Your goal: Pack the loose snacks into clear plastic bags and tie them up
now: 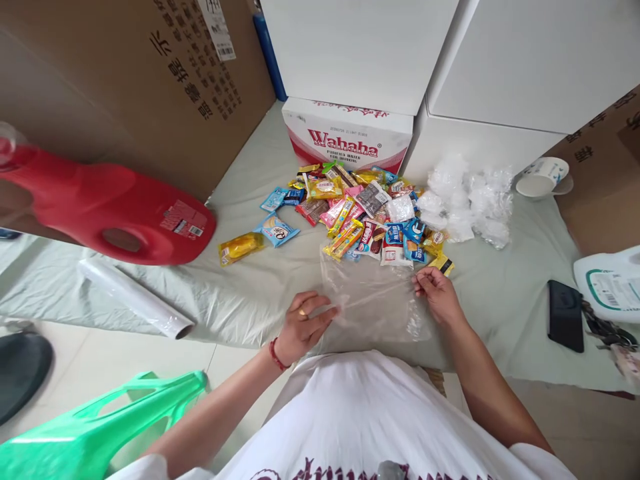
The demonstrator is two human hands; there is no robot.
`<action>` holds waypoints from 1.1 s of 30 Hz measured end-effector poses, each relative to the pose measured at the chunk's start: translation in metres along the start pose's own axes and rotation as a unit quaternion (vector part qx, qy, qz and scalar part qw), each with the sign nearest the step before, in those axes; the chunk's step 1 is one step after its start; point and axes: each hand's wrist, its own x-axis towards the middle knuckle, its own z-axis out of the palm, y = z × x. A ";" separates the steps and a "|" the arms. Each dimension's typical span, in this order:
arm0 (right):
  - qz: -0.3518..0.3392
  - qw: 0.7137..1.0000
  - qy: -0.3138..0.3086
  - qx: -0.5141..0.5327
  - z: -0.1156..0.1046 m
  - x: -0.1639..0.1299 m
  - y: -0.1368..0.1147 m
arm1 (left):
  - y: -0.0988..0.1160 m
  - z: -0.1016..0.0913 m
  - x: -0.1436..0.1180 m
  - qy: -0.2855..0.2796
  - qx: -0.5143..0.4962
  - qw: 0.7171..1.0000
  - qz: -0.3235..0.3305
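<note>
Currently both hands pinching clear plastic bag: left hand fingers gripping near edge, right hand gripping far corner; keeping film taut, clear of snack pile.

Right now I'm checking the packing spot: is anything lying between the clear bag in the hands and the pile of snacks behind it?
Nothing visible. The left hand and right hand pinch the clear plastic bag at its sides, and its far edge already reaches the snack pile. Only bare sheet lies around it.
</note>
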 end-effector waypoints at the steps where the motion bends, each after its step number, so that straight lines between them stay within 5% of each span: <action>1: -0.003 1.000 0.002 -0.002 -0.001 0.002 0.000 | 0.001 -0.004 -0.007 -0.005 -0.003 1.000 -0.010; 6: -0.014 0.996 0.000 -0.086 -0.008 0.014 -0.002 | 0.006 -0.002 -0.027 -0.088 -0.074 0.987 -0.116; 9: -0.041 0.988 0.030 -0.148 -0.016 0.011 -0.013 | 0.018 0.003 -0.022 -0.088 -0.127 0.954 -0.258; 14: -0.204 0.908 0.195 -0.310 -0.024 -0.011 -0.029 | 0.042 0.018 0.012 -0.035 -0.301 0.810 -0.502; 21: -0.214 0.886 0.208 -0.355 0.005 -0.005 -0.002 | 0.053 0.070 0.082 -0.115 -0.514 0.612 -0.590; 25: -0.256 0.839 0.144 -0.458 0.042 -0.007 -0.003 | 0.054 0.085 0.107 -0.148 -0.537 0.521 -0.647; 29: -0.330 0.781 0.020 -0.530 0.077 -0.006 -0.008 | 0.050 0.084 0.103 -0.136 -0.579 0.499 -0.630; 33: -0.349 0.801 -0.010 -0.487 0.089 0.013 -0.009 | 0.028 0.066 0.067 -0.049 -0.566 0.503 -0.652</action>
